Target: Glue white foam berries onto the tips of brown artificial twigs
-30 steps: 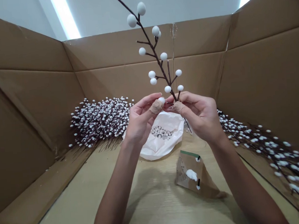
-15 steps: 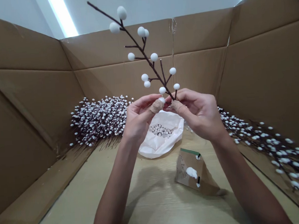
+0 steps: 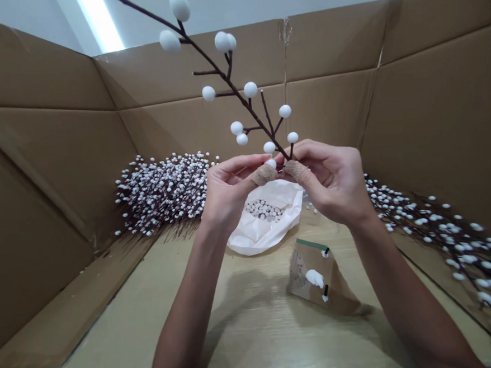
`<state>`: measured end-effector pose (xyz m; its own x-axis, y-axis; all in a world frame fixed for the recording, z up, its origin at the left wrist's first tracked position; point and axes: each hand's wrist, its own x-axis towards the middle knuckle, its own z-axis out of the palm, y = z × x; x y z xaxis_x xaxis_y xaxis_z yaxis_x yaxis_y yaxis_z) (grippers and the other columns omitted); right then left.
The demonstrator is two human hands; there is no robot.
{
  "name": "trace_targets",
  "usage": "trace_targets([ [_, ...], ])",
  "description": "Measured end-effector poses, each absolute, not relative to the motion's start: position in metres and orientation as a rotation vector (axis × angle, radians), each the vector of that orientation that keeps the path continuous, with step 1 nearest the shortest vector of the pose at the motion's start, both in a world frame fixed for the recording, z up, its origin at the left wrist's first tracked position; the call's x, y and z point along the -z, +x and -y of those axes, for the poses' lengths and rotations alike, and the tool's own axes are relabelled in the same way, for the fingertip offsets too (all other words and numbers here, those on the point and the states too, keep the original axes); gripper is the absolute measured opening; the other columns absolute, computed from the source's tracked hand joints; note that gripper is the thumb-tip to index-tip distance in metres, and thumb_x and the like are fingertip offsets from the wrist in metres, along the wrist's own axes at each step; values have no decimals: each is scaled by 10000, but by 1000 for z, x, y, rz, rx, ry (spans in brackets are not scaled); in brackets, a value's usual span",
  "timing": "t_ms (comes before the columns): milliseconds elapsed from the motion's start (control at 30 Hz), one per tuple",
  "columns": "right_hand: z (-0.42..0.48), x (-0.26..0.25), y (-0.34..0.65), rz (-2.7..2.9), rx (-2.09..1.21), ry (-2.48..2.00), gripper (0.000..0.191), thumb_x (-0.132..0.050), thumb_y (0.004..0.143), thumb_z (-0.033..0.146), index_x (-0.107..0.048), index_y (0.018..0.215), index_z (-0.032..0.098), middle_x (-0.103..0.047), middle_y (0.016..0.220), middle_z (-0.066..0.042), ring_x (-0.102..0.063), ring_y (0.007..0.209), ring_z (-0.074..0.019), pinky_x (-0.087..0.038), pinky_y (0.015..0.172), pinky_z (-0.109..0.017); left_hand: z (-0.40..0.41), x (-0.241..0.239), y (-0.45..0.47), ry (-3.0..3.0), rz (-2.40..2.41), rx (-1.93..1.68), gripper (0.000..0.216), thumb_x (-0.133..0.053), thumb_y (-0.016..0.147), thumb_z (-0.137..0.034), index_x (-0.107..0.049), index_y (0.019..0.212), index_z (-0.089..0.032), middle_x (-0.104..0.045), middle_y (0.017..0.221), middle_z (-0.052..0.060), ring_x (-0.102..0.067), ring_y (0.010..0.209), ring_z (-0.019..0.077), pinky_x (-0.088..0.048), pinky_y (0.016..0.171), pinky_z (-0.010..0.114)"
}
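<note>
A dark artificial branch [image 3: 227, 84] with several white foam balls rises up and to the left from my hands. My right hand [image 3: 333, 180] pinches its stem near the base, the thumb wrapped in tan tape. My left hand [image 3: 231, 190], thumb also taped, pinches a small white ball [image 3: 271, 163] against the lowest twig. Both hands hover above an open white bag [image 3: 265, 222] holding several small white balls.
Tall cardboard walls [image 3: 50, 164] enclose the wooden table [image 3: 239, 341]. A heap of finished branches [image 3: 166, 189] lies at the back left, another heap [image 3: 442, 237] along the right. A small brown cardboard piece [image 3: 315, 277] with white glue sits in front of the bag.
The branch has tilted further to the left, its tip swinging toward the upper left. Both hands have stayed together at its base.
</note>
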<state>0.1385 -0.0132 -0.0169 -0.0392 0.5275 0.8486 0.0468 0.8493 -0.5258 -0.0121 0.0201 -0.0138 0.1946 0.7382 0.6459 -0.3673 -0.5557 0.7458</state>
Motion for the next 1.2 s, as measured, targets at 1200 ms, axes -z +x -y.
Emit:
trace_targets([
  [1200, 15, 18, 132, 1493, -224, -457, 93, -610, 844, 204, -693, 804, 188, -637, 837, -49, -612, 779, -164, -551, 651, -283, -20, 19, 0, 1519, -280, -1563, 176, -836, 613, -253, -753, 763, -216, -756, 836, -3, -710, 802, 174, -570, 803, 327],
])
